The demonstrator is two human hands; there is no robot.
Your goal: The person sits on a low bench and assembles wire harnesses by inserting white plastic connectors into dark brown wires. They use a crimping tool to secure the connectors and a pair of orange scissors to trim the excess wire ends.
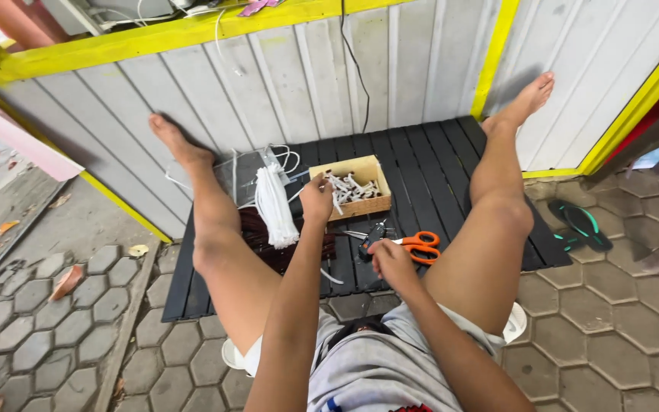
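A person sits on hexagonal paving stones [612, 320] with bare legs stretched across a black slatted pallet [429, 164] set against a grey corrugated wall trimmed in yellow [329, 84]. The left hand [316, 200] is raised at the front left corner of a small wooden box [368, 204], fingers curled together as if pinching something thin; what they grip cannot be made out. The box sits at about 12 o'clock from the person's lap and holds a jumble of small pale pieces [351, 187]. The right hand [390, 255], lower and nearer the body at about 1 o'clock, has its fingers bunched closed around a small dark item [376, 233] that is too small to identify. Orange-handled scissors [421, 246] lie on the pallet just beside that hand, at its 2 o'clock. At 10 o'clock from the left hand, a bundle of white cable ties [274, 207] spills from a clear plastic bag [239, 177] beside the left leg. A dark sandal with green straps [581, 225] rests on the stones at 3 o'clock, past the right knee.
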